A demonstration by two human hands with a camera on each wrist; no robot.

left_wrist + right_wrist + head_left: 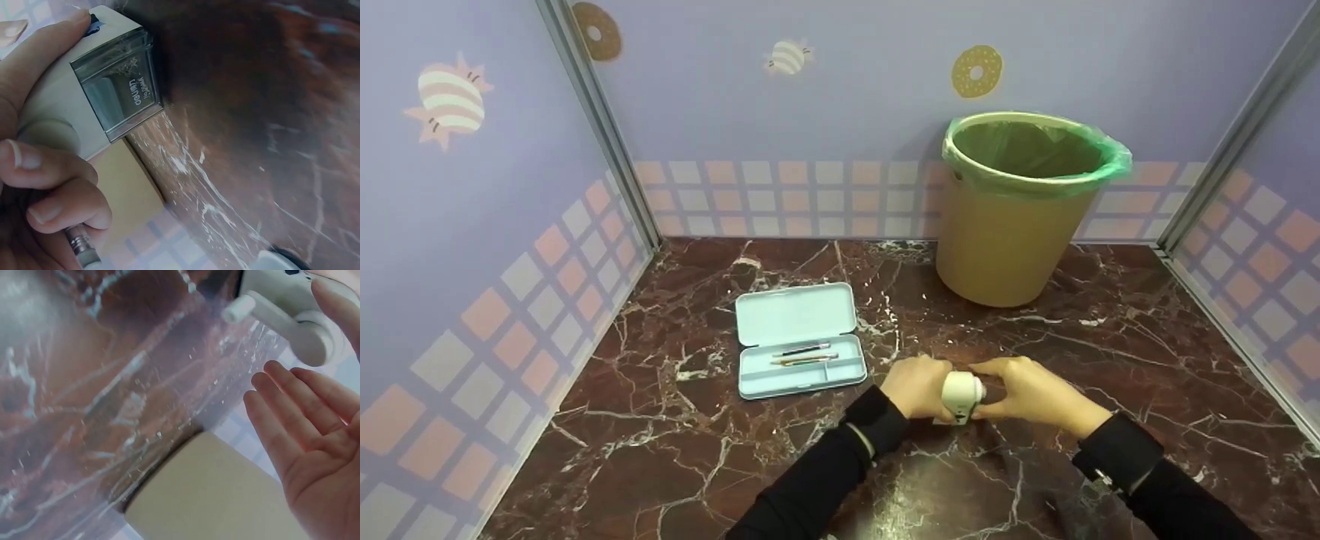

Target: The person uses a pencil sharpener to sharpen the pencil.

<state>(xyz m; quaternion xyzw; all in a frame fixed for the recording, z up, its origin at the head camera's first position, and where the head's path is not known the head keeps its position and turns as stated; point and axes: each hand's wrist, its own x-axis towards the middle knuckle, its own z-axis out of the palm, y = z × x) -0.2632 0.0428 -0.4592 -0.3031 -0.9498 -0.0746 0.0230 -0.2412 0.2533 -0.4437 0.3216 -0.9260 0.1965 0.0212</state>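
Note:
A white crank pencil sharpener [958, 391] is held in my left hand [916, 386], just above or on the marbled table. The left wrist view shows its clear shavings drawer [119, 84] with fingers gripping the white body. A pencil's metal ferrule and eraser end [81, 247] stick out from under those curled fingers; the rest of the pencil is hidden. My right hand [1031, 394] is beside the sharpener, fingers extended around its crank side. In the right wrist view the crank handle [275, 318] lies just above the straight fingers, and the thumb overlaps the sharpener body.
A light blue pencil case [796, 315] lies with its lid raised to the left, several pencils [806, 358] inside. Behind the hands stands a beige bin [1005, 240] with a green liner [1117, 161]. Patterned walls [840, 82] enclose the marbled table [660, 450].

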